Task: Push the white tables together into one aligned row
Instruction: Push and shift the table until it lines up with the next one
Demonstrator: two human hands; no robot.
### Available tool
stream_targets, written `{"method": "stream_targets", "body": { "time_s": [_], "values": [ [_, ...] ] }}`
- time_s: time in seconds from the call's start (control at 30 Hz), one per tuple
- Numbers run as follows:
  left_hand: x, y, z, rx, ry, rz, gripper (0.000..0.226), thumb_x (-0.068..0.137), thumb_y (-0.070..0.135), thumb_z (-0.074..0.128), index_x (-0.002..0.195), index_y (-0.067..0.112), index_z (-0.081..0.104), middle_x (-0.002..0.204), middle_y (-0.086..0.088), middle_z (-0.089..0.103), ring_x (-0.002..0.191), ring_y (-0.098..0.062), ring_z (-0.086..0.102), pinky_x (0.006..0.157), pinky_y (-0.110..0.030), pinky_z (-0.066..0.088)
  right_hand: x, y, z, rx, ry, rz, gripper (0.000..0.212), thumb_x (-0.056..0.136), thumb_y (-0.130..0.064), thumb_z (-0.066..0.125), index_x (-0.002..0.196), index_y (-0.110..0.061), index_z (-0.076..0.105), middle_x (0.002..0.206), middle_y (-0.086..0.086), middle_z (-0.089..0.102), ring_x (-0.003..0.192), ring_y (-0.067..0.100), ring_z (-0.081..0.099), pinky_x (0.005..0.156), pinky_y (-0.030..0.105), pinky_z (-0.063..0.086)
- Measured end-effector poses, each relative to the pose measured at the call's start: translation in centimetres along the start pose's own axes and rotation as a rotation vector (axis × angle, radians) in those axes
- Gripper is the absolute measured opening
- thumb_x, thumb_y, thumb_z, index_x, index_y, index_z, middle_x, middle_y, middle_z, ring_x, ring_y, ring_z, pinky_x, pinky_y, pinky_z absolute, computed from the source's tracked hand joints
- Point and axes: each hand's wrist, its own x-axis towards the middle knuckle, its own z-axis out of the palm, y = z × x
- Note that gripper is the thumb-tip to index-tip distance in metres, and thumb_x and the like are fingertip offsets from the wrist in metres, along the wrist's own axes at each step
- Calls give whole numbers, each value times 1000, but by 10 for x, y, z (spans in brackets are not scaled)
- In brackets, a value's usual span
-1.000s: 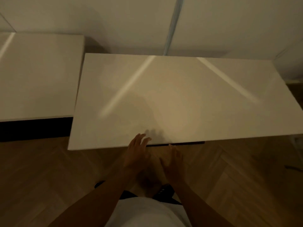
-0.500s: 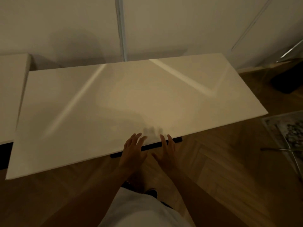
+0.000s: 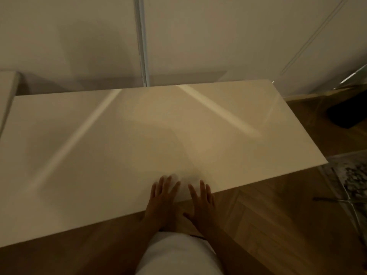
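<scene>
Tables near each other, not yet one row.
Left hand [image 3: 161, 203] and right hand [image 3: 202, 204] lie open-palmed, gripping nothing, on the white table [image 3: 119, 147]; the neighbouring table [image 3: 7, 92], far left of them, looks offset.

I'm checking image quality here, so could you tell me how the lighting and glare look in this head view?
Head view: dim, warm light; two pale glare streaks cross the white table; both hands look soft-edged, and the straight table edges lean from wide-angle distortion.
</scene>
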Motion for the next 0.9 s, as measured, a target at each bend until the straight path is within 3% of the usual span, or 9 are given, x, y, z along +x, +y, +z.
{"method": "stream_targets", "body": {
  "time_s": [0.13, 0.2, 0.27, 0.4, 0.47, 0.63, 0.73, 0.83, 0.9],
  "values": [
    [-5, -7, -6, -16, 16, -99, 100, 80, 57, 66, 158, 36, 8, 168, -13, 11, 153, -41, 9, 116, -68, 19, 18, 6, 0, -13, 7, -65, 100, 72, -67, 68, 155, -32, 24, 161, 19, 25, 144, 45, 29, 104, 60, 41],
    [-11, -11, -3, -4, 0, -156, 105, 82, 52, 69, 156, 42, -5, 169, -10, 2, 154, -37, -2, 117, -69, 13, 27, 7, -5, 37, -5, -57, 93, 81, -68, 57, 157, -36, 16, 166, 14, 8, 150, 40, 8, 113, 60, 26],
    [-14, -11, -2, 9, -32, -220, 111, 80, 50, 77, 156, 45, -4, 170, -9, 1, 154, -37, -1, 114, -72, 14, 35, 9, -6, 43, -16, -92, 90, 83, -73, 47, 158, -39, 10, 167, 9, -5, 150, 34, -9, 118, 55, 11],
    [-2, -1, -2, 11, -108, -279, 109, 86, 54, 71, 152, 50, -16, 163, 4, -31, 149, -31, -28, 111, -78, 2, 50, 9, -8, -24, -104, -207, 100, 81, -75, 56, 157, -42, 0, 166, 4, -17, 151, 32, -18, 118, 55, 2],
    [6, 6, -5, 31, -128, -293, 114, 84, 56, 72, 152, 50, -20, 162, 3, -35, 146, -31, -34, 107, -81, 2, 57, 11, -10, -67, -149, -254, 105, 80, -72, 60, 157, -42, -5, 164, 3, -22, 150, 33, -21, 118, 58, 3],
    [21, 16, 1, 96, -150, -287, 130, 76, 45, 80, 152, 44, -25, 165, -2, -28, 149, -41, -27, 101, -86, 11, 72, 14, -16, -171, -236, -246, 119, 76, -56, 75, 156, -38, -12, 165, 9, -21, 149, 40, -21, 115, 71, 10],
    [30, 22, 2, 120, -138, -337, 130, 80, 42, 78, 150, 44, -31, 163, -2, -34, 147, -44, -28, 100, -87, 10, 79, 17, -18, -198, -276, -255, 115, 82, -50, 69, 154, -37, -19, 163, 10, -25, 147, 44, -24, 113, 73, 5],
    [36, 22, 2, 70, -109, -387, 118, 81, 48, 78, 153, 50, -16, 165, 0, -29, 152, -43, -12, 99, -90, 10, 88, 20, -19, -227, -284, -262, 126, 74, -49, 74, 152, -37, -24, 164, 9, -23, 147, 46, -22, 112, 75, 2],
    [34, 24, 0, 131, -125, -388, 118, 72, 55, 83, 158, 46, 2, 170, -5, -2, 152, -47, 8, 94, -91, 20, 92, 23, -19, -239, -281, -278, 134, 63, -51, 78, 154, -37, -19, 166, 8, -14, 148, 46, -16, 111, 76, 2]
  ]
}}
